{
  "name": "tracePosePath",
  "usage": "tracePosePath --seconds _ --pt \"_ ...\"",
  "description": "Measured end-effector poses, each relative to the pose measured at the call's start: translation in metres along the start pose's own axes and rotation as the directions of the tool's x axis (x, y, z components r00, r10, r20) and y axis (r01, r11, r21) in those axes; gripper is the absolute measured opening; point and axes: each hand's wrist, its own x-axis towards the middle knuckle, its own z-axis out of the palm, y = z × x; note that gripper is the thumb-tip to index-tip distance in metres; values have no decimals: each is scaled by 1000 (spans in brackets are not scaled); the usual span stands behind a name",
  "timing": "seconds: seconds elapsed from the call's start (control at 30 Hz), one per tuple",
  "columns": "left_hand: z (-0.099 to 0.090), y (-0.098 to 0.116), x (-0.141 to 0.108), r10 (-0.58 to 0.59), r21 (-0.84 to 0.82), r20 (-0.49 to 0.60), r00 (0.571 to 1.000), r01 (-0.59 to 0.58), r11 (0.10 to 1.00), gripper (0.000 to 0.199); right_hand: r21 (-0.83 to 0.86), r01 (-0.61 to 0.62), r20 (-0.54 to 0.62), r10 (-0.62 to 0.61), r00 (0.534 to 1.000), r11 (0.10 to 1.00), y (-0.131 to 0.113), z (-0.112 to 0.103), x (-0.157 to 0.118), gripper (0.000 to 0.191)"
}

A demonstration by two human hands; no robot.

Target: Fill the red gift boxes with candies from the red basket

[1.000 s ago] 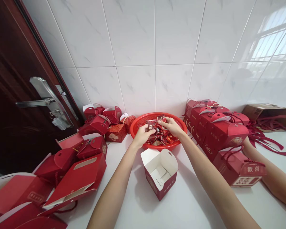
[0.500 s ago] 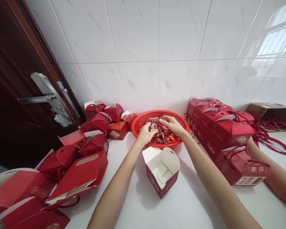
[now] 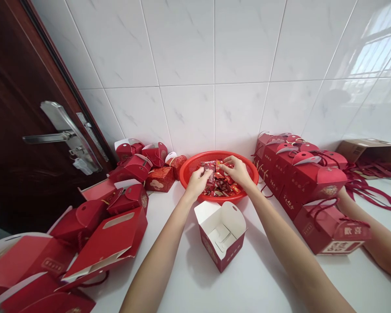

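A red plastic colander (image 3: 186, 167) full of wrapped candies (image 3: 219, 188) stands against the wall. Over its left half, my left hand (image 3: 197, 182) pinches a dark red wrapped candy (image 3: 209, 168) between thumb and fingers. My right hand (image 3: 237, 170) reaches into the colander from the right, its thumb and fingertips closed on a red wrapped candy, mostly hidden by the fingers. In front of the colander, between my forearms, an open dark red gift box (image 3: 220, 243) stands with its white flaps up; its white inside shows no candy.
Several red gift boxes (image 3: 130, 167) crowd the left side, near a door handle (image 3: 48, 138). At right stands a row of closed red boxes (image 3: 293, 178). Another person's arm (image 3: 378, 243) lies behind the nearest one. A cardboard box (image 3: 374, 154) with red ribbons (image 3: 365, 189) sits farther right.
My hands have drawn slightly apart over the candies. The left still holds the dark red candy; my right fingers have shifted and curled lower. The open gift box has stayed in place.
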Motion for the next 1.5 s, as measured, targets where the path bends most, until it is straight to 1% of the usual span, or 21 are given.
tracePosePath --seconds 0.03,0.1,0.17,0.23,0.37,0.47,0.53,0.6,0.67,0.7,0.73,0.77,0.8,0.87,0.9,0.93,1.03,1.17,1.3,1.4,1.5 --pt "0 1 0 -2 -9 8 1000 2 1000 31 27 59 3 -59 998 998 -3 1 -1 23" --pt "0 3 0 -5 -28 32 999 6 1000 32 77 165 44 -168 985 983 -10 3 -3 24" --pt "1 6 -1 -9 -45 61 998 11 999 32 90 212 87 -219 972 973 -16 5 -5 26" --pt "1 10 -3 -10 -57 80 997 14 998 31 79 231 80 -237 968 970 -18 5 -7 28" --pt "2 17 -7 -10 -84 93 996 18 996 32 93 255 23 -259 966 962 -19 5 -9 30" --pt "2 21 -9 -27 -102 133 991 41 994 35 132 269 34 -275 961 954 -20 5 -9 31" --pt "2 22 -10 -35 -117 135 990 51 992 35 168 271 37 -281 959 948 -19 5 -7 33" --pt "2 22 -9 -36 -146 89 995 49 988 33 114 192 78 -201 977 975 -16 4 -2 39" --pt "1 21 -8 -36 -182 20 999 39 982 31 -40 62 165 -54 985 997 -8 0 3 41" --pt "1 20 -8 -39 -200 -11 999 36 979 32 -130 9 222 20 975 991 -3 -2 6 37" --pt "0 20 -7 -43 -214 -34 998 35 976 33 -210 -22 287 83 954 978 3 -4 9 28" --pt "0 19 -6 -50 -226 -48 998 38 973 33 -268 -32 356 130 926 963 10 -6 11 16" --pt "-1 18 -5 -58 -233 -56 997 43 971 33 -309 -33 424 168 890 951 16 -8 13 9" --pt "-1 18 -5 -74 -239 -60 995 57 969 33 -390 -21 536 246 808 920 28 -8 16 21" --pt "-1 17 -5 -80 -239 -60 995 64 969 33 -421 -10 570 273 775 907 32 -8 17 25" --pt "-1 18 -5 -85 -239 -60 995 68 969 34 -443 4 592 290 752 896 35 -7 17 26" --pt "0 19 -6 -84 -239 -61 995 68 969 35 -482 47 622 304 722 875 39 -4 18 27" --pt "0 21 -8 -76 -233 -49 996 63 970 34 -480 79 656 298 693 874 34 -5 15 32" --pt "-1 20 -8 -74 -228 -34 997 64 971 34 -421 68 693 273 667 904 25 -7 11 24" --pt "-1 19 -8 -79 -233 -38 996 68 970 33 -334 11 702 241 670 943 20 -8 10 21" --pt "-1 19 -8 -88 -244 -41 995 76 967 32 -204 -90 680 208 703 975 17 -10 11 24"
